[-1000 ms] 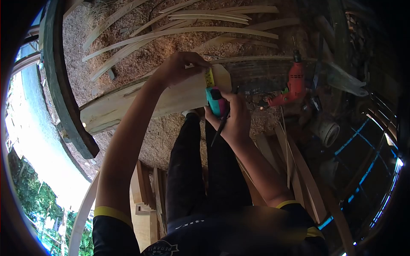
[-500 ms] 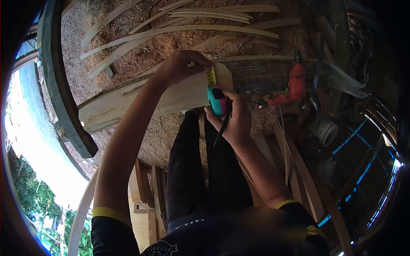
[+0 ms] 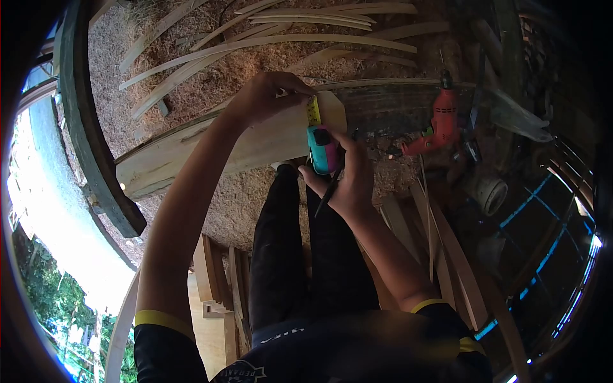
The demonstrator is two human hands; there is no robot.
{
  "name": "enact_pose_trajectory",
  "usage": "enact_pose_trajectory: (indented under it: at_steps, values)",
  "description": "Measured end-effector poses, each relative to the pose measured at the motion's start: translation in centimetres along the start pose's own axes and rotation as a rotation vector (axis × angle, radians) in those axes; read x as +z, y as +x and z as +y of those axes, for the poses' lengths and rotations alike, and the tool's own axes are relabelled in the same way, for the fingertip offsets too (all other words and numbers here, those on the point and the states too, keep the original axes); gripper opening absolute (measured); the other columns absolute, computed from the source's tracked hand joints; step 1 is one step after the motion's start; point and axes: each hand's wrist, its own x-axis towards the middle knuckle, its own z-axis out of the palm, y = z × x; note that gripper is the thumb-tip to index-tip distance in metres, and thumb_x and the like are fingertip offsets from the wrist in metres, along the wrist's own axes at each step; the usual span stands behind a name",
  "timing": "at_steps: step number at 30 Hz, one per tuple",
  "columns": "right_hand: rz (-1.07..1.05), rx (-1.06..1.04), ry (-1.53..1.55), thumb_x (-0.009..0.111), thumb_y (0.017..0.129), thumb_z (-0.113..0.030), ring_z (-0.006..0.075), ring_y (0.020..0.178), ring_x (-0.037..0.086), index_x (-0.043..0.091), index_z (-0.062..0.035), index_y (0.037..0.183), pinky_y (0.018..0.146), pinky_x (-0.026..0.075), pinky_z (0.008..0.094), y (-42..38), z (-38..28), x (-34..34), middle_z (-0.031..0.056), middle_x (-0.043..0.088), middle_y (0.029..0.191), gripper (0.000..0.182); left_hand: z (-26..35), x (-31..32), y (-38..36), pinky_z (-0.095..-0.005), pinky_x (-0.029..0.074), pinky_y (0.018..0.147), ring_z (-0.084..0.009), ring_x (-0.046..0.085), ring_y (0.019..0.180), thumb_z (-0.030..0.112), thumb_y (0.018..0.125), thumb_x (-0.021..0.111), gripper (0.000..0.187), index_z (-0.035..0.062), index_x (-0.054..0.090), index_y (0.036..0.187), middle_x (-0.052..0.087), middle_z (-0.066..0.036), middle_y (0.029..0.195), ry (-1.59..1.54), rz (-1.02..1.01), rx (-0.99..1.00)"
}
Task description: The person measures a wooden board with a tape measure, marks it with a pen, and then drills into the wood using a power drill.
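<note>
My right hand (image 3: 352, 175) is closed round a teal and purple tape measure (image 3: 319, 153). A thin dark stick, pencil-like in shape (image 3: 328, 195), pokes out of the same hand toward my legs. From the case a short length of yellow blade (image 3: 313, 113) runs across a pale wooden board (image 3: 255, 145), near its cut-cornered right end. At the board's far edge, my left hand (image 3: 271, 96) pinches the blade's tip between thumb and finger. The board lies crosswise in front of me, over a darker plank (image 3: 402, 105).
A red power drill (image 3: 445, 118) stands right of the board, bit pointing away. Thin curved wood strips (image 3: 268, 43) lie on the shavings-covered ground beyond. A dark beam (image 3: 83, 108) rises at left. More wooden pieces (image 3: 214, 274) flank my legs, and a white bucket (image 3: 491, 195) sits at right.
My right hand and the tape measure case have shifted slightly left, and the case sits a little straighter. The left hand keeps its pinch at the blade's tip.
</note>
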Motion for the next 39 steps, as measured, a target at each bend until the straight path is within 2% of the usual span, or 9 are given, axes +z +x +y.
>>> enact_pose_trajectory:
  at_steps: [8,10,16,21,23,26,29,35,39]
  values:
    - [0.028,-0.047,0.080,0.089,0.089,-0.042,0.0320,0.103,0.071,0.055,-0.0051,0.151,0.090,0.060,0.0458,0.6,0.5,-0.6,0.0147,0.067,0.115,0.080,-0.2,0.1,0.1,-0.0371,0.060,0.097,-0.0223,0.077,0.108,0.017,0.099,0.080,0.024,0.0132,0.086,0.122,0.081,-0.006,0.114,-0.027,-0.011,-0.010]
    - [-0.003,0.063,0.208,0.075,0.102,-0.034,0.0311,0.104,0.071,0.054,-0.0016,0.154,0.093,0.058,0.0457,0.5,1.1,-0.7,0.0170,0.069,0.121,0.065,0.1,0.2,0.0,-0.0375,0.060,0.097,-0.0230,0.076,0.108,0.014,0.097,0.080,0.024,0.0128,0.086,0.121,0.080,-0.007,0.111,-0.031,0.014,0.042]
    - [0.068,0.129,0.416,0.050,0.116,-0.016,0.0245,0.103,0.072,0.060,-0.0002,0.151,0.092,0.058,0.0402,3.1,1.7,-1.8,0.0169,0.074,0.123,0.039,0.4,0.1,-0.2,-0.0400,0.059,0.097,-0.0267,0.074,0.106,0.006,0.092,0.083,0.027,0.0110,0.086,0.118,0.076,-0.010,0.104,0.082,0.059,0.166]
    - [0.029,0.127,0.398,0.059,0.112,-0.016,0.0252,0.102,0.074,0.067,-0.0026,0.132,0.091,0.058,0.0395,3.9,2.9,-2.0,0.0132,0.076,0.117,0.026,0.3,0.1,-0.3,-0.0398,0.057,0.103,-0.0252,0.072,0.111,0.007,0.092,0.083,0.032,0.0155,0.086,0.123,0.074,-0.007,0.111,0.109,0.039,0.168]
    - [-0.064,-0.065,0.255,0.070,0.105,-0.020,0.0307,0.105,0.073,0.068,-0.0045,0.127,0.093,0.057,0.0427,4.1,3.7,-2.2,0.0139,0.075,0.119,0.027,0.5,0.1,-0.5,-0.0403,0.057,0.103,-0.0256,0.072,0.109,0.007,0.092,0.083,0.031,0.0156,0.086,0.122,0.076,-0.006,0.110,0.155,0.061,0.176]
    - [-0.105,-0.125,0.268,0.076,0.099,-0.023,0.0363,0.114,0.070,0.067,-0.0054,0.126,0.101,0.054,0.0475,4.5,3.9,-2.3,0.0149,0.074,0.125,0.034,0.6,0.3,-0.7,-0.0401,0.058,0.101,-0.0252,0.072,0.110,0.007,0.093,0.082,0.028,0.0158,0.087,0.119,0.076,-0.006,0.110,0.207,0.095,0.199]
    - [-0.097,-0.150,0.301,0.077,0.097,-0.020,0.0377,0.122,0.066,0.065,-0.0064,0.127,0.108,0.050,0.0497,5.4,5.0,-1.8,0.0155,0.072,0.128,0.034,0.4,0.5,-0.5,-0.0412,0.058,0.100,-0.0267,0.073,0.107,0.008,0.090,0.086,0.032,0.0091,0.079,0.121,0.077,-0.006,0.108,0.255,0.148,0.312]
    - [-0.159,-0.094,0.247,0.075,0.098,-0.017,0.0404,0.120,0.065,0.065,-0.0091,0.125,0.109,0.049,0.0506,8.5,7.3,0.1,0.0158,0.071,0.124,0.030,0.9,1.2,-1.1,-0.0410,0.059,0.094,-0.0297,0.076,0.104,0.005,0.083,0.092,0.052,0.0068,0.053,0.118,0.076,-0.008,0.103,0.186,0.291,0.207]
    - [-0.265,-0.148,0.268,0.077,0.096,-0.015,0.0403,0.118,0.065,0.065,-0.0090,0.123,0.107,0.049,0.0505,10.0,8.0,0.9,0.0150,0.072,0.121,0.030,1.1,1.6,-1.6,-0.0422,0.059,0.092,-0.0316,0.077,0.106,0.005,0.083,0.091,0.050,0.0059,0.055,0.117,0.076,-0.009,0.106,0.297,0.363,0.210]
